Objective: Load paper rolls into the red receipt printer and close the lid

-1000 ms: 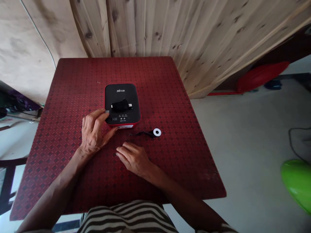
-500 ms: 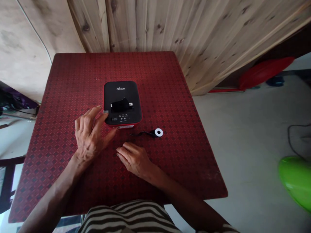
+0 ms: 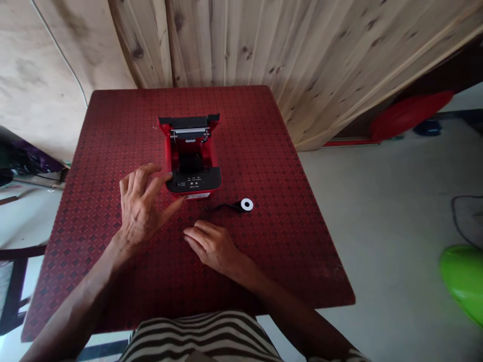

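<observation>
A red and black label printer (image 3: 192,182) stands on the table with its lid (image 3: 188,121) raised, baring the red inner bay and a metal roller under the lid. Something black lies inside the bay. My left hand (image 3: 141,203) is at its front left corner, fingers spread, the index fingertip on the corner and the thumb tip by the front edge. Closer to me, my right hand (image 3: 211,244) rests on the table, closed, its fingers curled with nothing visible in them. Just beyond it lies a small black roll with a white ring end (image 3: 247,204), a dark strip trailing left.
A red patterned cloth (image 3: 271,261) covers the table. Wooden planks (image 3: 234,40) rise behind it. On the floor to the right are a green object (image 3: 462,276) and a red one (image 3: 411,115). Part of a dark chair (image 3: 15,281) shows at the left.
The printer's lid has swung up and back, from closed to open. My left hand keeps its place at the corner, and my right hand has hardly moved.
</observation>
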Tool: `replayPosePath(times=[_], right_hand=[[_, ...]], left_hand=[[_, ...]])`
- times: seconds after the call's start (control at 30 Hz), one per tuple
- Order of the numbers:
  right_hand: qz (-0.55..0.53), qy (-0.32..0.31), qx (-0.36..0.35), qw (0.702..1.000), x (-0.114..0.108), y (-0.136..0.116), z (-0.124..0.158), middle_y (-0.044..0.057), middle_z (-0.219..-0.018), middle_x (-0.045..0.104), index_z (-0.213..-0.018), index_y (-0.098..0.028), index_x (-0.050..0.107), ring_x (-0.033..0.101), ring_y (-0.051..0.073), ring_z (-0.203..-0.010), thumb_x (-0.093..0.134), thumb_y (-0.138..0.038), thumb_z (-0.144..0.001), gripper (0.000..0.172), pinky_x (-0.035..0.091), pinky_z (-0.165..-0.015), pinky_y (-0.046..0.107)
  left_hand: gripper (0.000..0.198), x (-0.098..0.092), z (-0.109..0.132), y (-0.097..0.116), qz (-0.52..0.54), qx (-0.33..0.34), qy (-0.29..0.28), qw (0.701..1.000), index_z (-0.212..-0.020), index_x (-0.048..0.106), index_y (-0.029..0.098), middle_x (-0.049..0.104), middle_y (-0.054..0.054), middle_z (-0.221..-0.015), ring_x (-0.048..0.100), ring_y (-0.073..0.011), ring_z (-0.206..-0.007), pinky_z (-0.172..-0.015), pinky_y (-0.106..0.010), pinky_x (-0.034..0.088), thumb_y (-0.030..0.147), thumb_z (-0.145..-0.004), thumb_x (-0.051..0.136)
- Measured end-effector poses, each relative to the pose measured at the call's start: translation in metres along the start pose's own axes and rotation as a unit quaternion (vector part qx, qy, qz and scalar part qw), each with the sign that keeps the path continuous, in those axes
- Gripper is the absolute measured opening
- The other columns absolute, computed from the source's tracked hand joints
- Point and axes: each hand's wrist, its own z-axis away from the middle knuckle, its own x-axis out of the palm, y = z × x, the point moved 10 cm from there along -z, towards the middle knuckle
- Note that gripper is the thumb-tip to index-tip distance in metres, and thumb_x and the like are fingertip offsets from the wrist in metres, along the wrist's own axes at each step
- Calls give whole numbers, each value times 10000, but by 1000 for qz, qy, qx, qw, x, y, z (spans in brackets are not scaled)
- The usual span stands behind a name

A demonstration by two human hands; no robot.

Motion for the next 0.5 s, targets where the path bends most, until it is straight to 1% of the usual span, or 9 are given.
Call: replayPosePath(times=[0.07,0.13,0.2,0.23,0.27,0.33,0.4,0.5], right_hand=[[-25,32,-2,999,-26,-2,-8,23,-874,736,-1073,-207,694,687,140,-766,599,-220,-1058,98,573,-731,263],[-15,78,2,997,-60,4,-24,28,-924,741,-1142,-214,691,693,147,-820,615,-194,-1044,125,586,-788,280],[50,109,11,993,-91,16,-50,60,-1035,749,-1195,-219,697,696,188,-968,565,-177,-1059,194,589,-897,343],[83,100,16,991,-99,24,-67,78,-1095,753,-1204,-216,705,685,212,-1034,509,-164,-1075,241,577,-946,383],[106,71,19,992,-101,33,-85,89,-1143,754,-1194,-211,717,675,224,-1069,460,-152,-1086,285,560,-986,409],[143,-16,25,989,-90,52,-121,92,-1167,758,-1185,-185,733,669,229,-1082,427,-103,-1076,335,532,-1010,416],[177,-104,23,978,-71,66,-149,97,-1109,765,-1125,-156,756,677,230,-1070,441,-45,-1042,344,515,-992,397],[205,-196,10,959,-41,74,-174,111,-1054,782,-1098,-131,771,710,223,-997,513,-33,-1004,291,513,-915,363]], left_hand=[[507,4,4,-3,9,-3,3,1000,-1318,612,241,677,-122,-1293,650,-290,-1159,-978,-427,477,465,-905,803],[545,11,8,-5,22,2,0,1000,-1379,562,232,667,-127,-1298,641,-287,-1174,-971,-416,486,456,-929,774],[591,17,14,-6,41,15,3,999,-1444,507,231,651,-136,-1324,636,-284,-1197,-980,-409,498,430,-946,756],[633,20,17,-6,49,21,9,999,-1479,474,227,643,-144,-1333,636,-285,-1203,-983,-408,506,418,-946,757],[690,22,20,-7,56,25,19,998,-1515,435,216,636,-157,-1340,634,-290,-1212,-986,-413,515,410,-941,765],[823,27,27,-10,66,28,38,997,-1582,344,183,616,-192,-1361,623,-314,-1245,-994,-435,537,410,-925,783],[925,36,33,-13,77,25,36,996,-1631,254,157,586,-224,-1398,602,-338,-1286,-1003,-465,554,432,-922,781],[964,46,38,-15,95,20,17,995,-1659,192,144,552,-243,-1436,589,-351,-1303,-1013,-489,565,451,-938,754]])
